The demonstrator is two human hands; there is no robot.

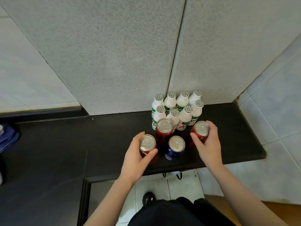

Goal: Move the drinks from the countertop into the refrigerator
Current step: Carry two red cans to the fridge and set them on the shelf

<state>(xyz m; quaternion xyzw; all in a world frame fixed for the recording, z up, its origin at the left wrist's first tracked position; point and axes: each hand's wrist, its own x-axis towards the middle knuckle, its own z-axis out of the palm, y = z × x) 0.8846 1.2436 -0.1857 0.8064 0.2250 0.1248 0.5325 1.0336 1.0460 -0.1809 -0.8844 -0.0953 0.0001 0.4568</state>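
Nearest the front edge of the desk, the left hand curls round a red can, thumb on one side and fingers on the other. The right hand grasps another red can toward the desk's right end. Both cans appear to be standing on the desk, not yet lifted. Between them stands a blue can, and just behind it a third red can. At the back edge, against the grey wall panel, is a cluster of white bottles.

By my judgement the task is barely begun: every drink in view is on the desk, and no refrigerator shows. The count is four cans, three red and one blue, and eight bottles in two rows of four.
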